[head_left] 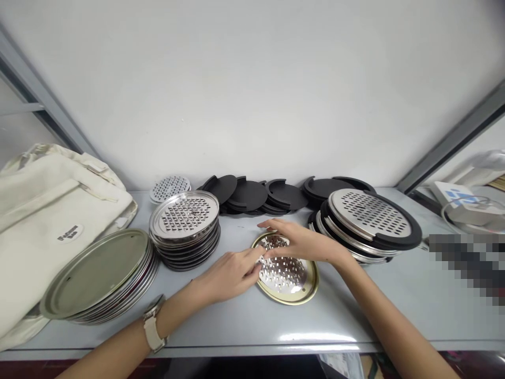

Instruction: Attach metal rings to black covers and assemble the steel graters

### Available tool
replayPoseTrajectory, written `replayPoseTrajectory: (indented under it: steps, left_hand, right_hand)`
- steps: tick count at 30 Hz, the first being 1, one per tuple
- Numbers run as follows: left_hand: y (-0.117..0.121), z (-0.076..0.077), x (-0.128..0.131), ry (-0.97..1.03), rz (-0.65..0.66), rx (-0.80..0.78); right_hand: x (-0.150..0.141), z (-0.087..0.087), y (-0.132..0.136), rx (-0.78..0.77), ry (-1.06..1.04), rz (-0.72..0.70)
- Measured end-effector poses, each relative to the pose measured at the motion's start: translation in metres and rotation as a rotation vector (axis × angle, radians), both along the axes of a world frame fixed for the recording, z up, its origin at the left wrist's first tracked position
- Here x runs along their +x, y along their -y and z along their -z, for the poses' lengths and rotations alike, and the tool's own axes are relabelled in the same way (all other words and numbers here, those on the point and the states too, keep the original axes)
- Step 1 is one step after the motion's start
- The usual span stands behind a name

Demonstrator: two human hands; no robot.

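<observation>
A round metal grater disc [282, 271] with raised teeth lies within a shallow gold-rimmed round tray [313, 287] on the grey table. At its left edge is my left hand [232, 271], fingers bent together with index and thumb at the grater's edge; the exact grip is partly hidden. My right hand [295, 239] reaches over the far side of the disc. Its thumb and fingers are apart, with the thumb above the teeth and the fingers past the far rim. A watch with a light strap [153, 326] is on my left wrist.
Stacked graters [185, 216] and olive-green oval trays [98, 268] stand at left, beside a cream bag [51, 210]. Black round holders [248, 196] line the wall. Slotted metal discs in black rings [371, 213] are piled at right. A white box [460, 202] sits beyond the frame post.
</observation>
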State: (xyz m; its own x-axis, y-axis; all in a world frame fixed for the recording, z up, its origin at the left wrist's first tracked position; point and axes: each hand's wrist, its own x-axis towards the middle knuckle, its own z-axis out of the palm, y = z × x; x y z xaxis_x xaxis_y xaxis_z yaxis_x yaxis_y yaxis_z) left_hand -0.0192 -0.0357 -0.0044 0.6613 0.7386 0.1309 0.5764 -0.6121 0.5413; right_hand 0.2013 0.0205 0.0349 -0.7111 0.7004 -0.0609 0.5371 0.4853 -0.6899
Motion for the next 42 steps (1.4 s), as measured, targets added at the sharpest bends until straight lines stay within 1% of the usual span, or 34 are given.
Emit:
replayPoseTrajectory:
  steps: [3, 4, 6, 9, 12, 17, 26, 30, 42]
  left_hand:
    - [-0.001, 0.002, 0.000, 0.001, 0.001, 0.029]
    - [-0.001, 0.002, -0.001, 0.000, 0.013, 0.038]
    - [-0.001, 0.003, -0.001, 0.001, 0.029, 0.039]
    - [0.000, 0.003, -0.001, 0.012, 0.045, 0.039]
    - [0.000, 0.003, -0.002, 0.009, 0.063, 0.045]
    - [0.000, 0.003, -0.002, -0.004, 0.078, 0.055]
    - [0.000, 0.003, -0.002, -0.003, 0.078, 0.070]
    - [0.001, 0.003, -0.002, 0.018, 0.091, 0.064]
    - [0.001, 0.004, -0.003, -0.026, 0.090, 0.072]
  right_hand:
    - [0.004, -0.007, -0.003, -0.031, -0.081, 0.056]
    - [0.005, -0.008, -0.005, -0.025, -0.095, 0.084]
    - [0.010, -0.009, -0.008, 0.038, -0.097, 0.164]
    - [0.016, -0.002, -0.014, 0.121, -0.035, 0.259]
    - [0.017, 0.006, -0.017, 0.099, 0.044, 0.289]
    - [0.013, 0.011, -0.017, 0.042, 0.069, 0.251]
    - [0.011, 0.008, -0.016, 0.061, 0.082, 0.240]
    - [0.011, 0.010, -0.017, 0.079, 0.087, 0.237]
    - [0.008, 0.012, -0.017, 0.086, 0.059, 0.201]
